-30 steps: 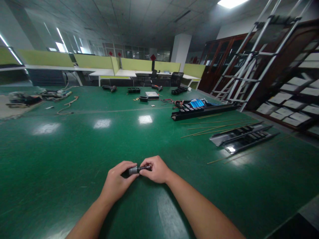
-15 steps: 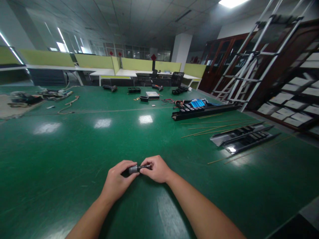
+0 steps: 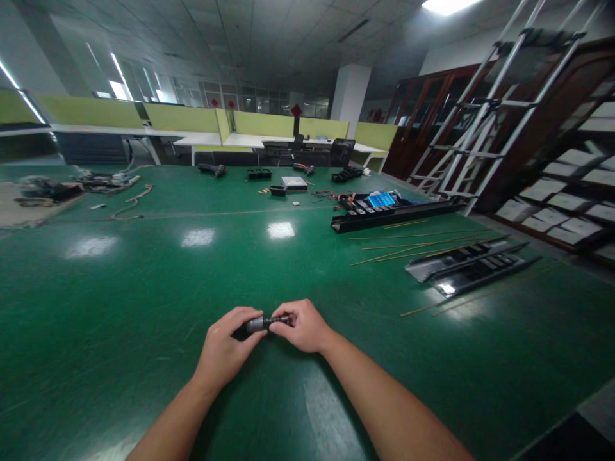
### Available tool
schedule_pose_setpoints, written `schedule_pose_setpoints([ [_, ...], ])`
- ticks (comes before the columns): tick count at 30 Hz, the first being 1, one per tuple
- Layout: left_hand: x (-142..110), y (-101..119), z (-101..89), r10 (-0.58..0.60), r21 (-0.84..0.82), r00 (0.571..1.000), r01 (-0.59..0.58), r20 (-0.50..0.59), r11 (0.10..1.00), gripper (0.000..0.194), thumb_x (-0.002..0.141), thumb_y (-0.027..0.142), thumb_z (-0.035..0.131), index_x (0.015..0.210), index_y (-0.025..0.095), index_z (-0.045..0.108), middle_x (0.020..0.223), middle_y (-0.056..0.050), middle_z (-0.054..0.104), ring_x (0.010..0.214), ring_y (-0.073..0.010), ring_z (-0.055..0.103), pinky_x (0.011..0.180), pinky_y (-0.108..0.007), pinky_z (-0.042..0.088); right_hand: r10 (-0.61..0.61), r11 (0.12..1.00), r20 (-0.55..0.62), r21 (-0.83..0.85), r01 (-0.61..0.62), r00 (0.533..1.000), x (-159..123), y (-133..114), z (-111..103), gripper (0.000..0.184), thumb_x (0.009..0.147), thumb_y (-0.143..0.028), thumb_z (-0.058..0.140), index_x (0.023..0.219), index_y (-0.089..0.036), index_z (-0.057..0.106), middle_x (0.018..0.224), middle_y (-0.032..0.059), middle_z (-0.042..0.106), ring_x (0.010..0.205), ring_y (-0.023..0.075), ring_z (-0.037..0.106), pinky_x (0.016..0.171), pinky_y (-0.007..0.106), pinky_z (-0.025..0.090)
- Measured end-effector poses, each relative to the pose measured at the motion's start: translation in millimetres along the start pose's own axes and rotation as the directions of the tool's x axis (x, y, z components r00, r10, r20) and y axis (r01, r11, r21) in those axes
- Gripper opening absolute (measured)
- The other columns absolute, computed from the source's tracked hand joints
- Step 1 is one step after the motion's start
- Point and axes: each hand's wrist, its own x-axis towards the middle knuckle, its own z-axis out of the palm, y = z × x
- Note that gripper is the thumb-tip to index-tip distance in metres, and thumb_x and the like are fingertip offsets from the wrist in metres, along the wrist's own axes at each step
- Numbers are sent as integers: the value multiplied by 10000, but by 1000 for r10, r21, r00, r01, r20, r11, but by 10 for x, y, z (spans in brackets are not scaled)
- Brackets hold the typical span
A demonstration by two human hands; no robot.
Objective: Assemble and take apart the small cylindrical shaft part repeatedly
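Just above the green tabletop (image 3: 158, 275), both of my hands are on a small cylindrical part. My left hand (image 3: 223, 342) pinches its grey cylinder (image 3: 255, 324), which has a black end toward the palm. A thin, dark, ribbed shaft (image 3: 279, 319) runs on to the right, nearly in line with the cylinder. My right hand (image 3: 305, 328) pinches this shaft between thumb and fingers, covering part of it. Whether cylinder and shaft are one piece or two, I cannot tell. The lower fingers of both hands are curled out of sight.
Right of my hands lie black metal channels (image 3: 473, 272) and several thin rods (image 3: 384, 246). Beyond is a long black rail (image 3: 398, 214) with a blue piece (image 3: 381, 200) on it. Drills (image 3: 211, 169), black trays (image 3: 277, 191) and a white box (image 3: 294, 184) stand at the back.
Over the last half second my left hand and the grey cylinder have shifted very slightly up and left. My right hand stays almost still, and both grips are kept.
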Motion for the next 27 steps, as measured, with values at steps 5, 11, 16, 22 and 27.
schedule_pose_setpoints([
  [5, 9, -1, 0, 7, 5, 1000, -7, -14, 1000, 250, 826, 310, 688, 1060, 225, 666, 1038, -58, 666, 965, -201, 633, 870, -325, 516, -6, 1000, -20, -18, 6, 1000, -1, -16, -17, 193, 787, -311, 655, 853, -144, 725, 628, 0, 605, 519, 97, 467, 489, 207, 330],
  [11, -1, -7, -4, 1, -1, 1000, -1, -31, 1000, 247, 818, 297, 699, 1056, 242, 664, 1035, -37, 665, 960, -184, 631, 869, -307, 510, -19, 999, -52, -33, 18, 998, -3, -48, -41, 188, 777, -309, 659, 831, -140, 723, 587, -12, 570, 495, 90, 423, 470, 213, 289],
  [16, -6, -15, -5, -2, 1, 999, 2, -36, 1000, 248, 822, 302, 692, 1059, 234, 668, 1035, -48, 666, 963, -198, 631, 873, -323, 510, -30, 998, -65, -52, 27, 997, -6, -67, -53, 194, 776, -317, 661, 825, -139, 720, 558, -25, 536, 477, 83, 397, 461, 213, 265],
  [22, -1, -9, -13, 0, -12, 999, 0, -34, 1000, 246, 817, 294, 702, 1057, 251, 664, 1031, -27, 664, 962, -180, 628, 876, -304, 500, -17, 998, -80, -62, 12, 997, 3, -70, -40, 225, 758, -360, 690, 821, -147, 722, 591, -15, 571, 498, 89, 413, 474, 216, 284],
  [27, -4, -18, -8, 3, -6, 999, -3, -35, 1000, 253, 817, 296, 704, 1062, 252, 661, 1033, -26, 663, 961, -179, 626, 874, -303, 498, -36, 997, -85, -70, 30, 996, 3, -59, -42, 209, 772, -343, 680, 815, -142, 720, 574, -21, 550, 485, 83, 388, 471, 219, 268],
])
